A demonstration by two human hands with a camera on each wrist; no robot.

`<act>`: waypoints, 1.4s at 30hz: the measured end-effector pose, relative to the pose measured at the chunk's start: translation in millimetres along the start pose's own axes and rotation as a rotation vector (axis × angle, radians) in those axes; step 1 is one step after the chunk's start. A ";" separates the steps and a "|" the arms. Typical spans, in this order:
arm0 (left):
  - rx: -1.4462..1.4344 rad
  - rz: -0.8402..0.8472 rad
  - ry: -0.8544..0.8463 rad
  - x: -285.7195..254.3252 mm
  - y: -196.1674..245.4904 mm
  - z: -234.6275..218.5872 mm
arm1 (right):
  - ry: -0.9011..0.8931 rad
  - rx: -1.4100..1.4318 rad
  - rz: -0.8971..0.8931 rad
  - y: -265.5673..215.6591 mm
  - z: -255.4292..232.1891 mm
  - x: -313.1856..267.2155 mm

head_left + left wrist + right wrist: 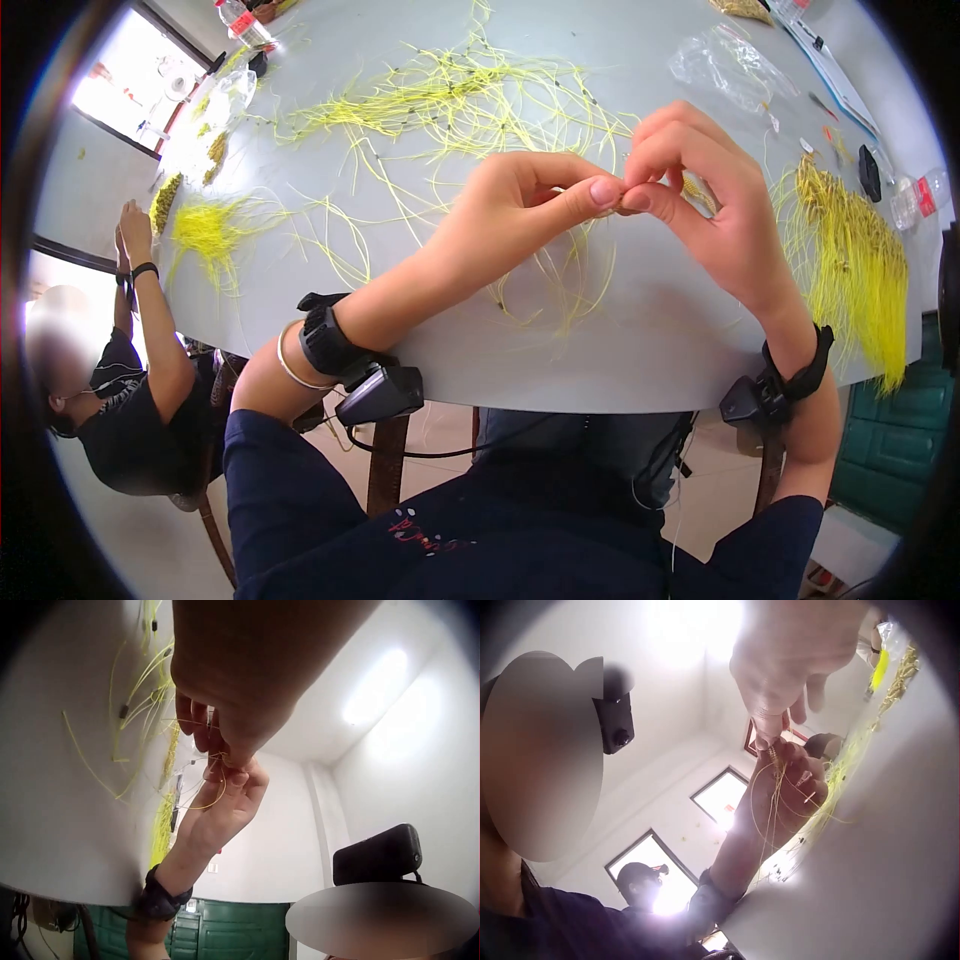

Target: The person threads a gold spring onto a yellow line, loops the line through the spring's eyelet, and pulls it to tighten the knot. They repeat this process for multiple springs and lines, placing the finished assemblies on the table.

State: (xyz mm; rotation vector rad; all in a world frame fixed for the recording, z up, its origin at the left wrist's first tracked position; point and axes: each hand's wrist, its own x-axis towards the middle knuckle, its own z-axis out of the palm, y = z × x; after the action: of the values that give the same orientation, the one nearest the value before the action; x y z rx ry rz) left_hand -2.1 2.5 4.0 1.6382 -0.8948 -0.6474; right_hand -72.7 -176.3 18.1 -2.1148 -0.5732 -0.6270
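My left hand (525, 205) and right hand (715, 190) meet over the table near its front edge. Both pinch a thin yellow line, thumbs and fingertips almost touching. Loose loops of this line (605, 270) hang below the fingers. In the right wrist view, a small spring-like coil (772, 752) shows at the fingertips, with yellow strands (778, 780) trailing from it. Much of the pinched part is hidden behind the fingers. Beyond my hands spreads a tangle of yellow lines (440, 95) dotted with small dark pieces.
A thick bundle of yellow lines (860, 270) drapes over the table's right edge. At left lies a smaller yellow bunch (210, 235), near another person's hands (135, 230). A clear plastic bag (730, 65), a bottle (243, 22) and another bottle (920, 200) are farther out.
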 end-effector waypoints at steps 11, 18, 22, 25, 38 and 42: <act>-0.178 0.158 -0.124 -0.4 -4.7 0.6 | 0.030 -0.166 0.015 -21.0 -38.2 15.2; -0.083 0.176 -0.049 -0.8 -1.1 1.0 | 0.352 -0.648 -0.111 -37.3 -145.8 5.3; -0.045 0.189 -0.021 -1.2 1.6 1.7 | 0.855 -0.665 -0.054 -78.3 -160.3 -16.5; -0.054 0.184 0.018 0.1 -3.5 2.7 | 0.625 -0.652 -0.048 -98.8 -173.9 -41.5; -0.353 0.083 0.123 3.7 -10.5 0.8 | -1.020 -0.204 0.704 -105.0 -187.3 -79.8; -0.343 0.116 0.076 2.8 -7.1 0.8 | -0.830 -0.428 1.028 -32.9 -221.6 -63.4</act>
State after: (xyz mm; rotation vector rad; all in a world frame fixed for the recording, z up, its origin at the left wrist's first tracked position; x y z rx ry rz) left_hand 0.5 0.4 -2.9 1.2867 -0.7696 -0.6160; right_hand -192.2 -351.0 115.1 -2.6308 0.3180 0.7981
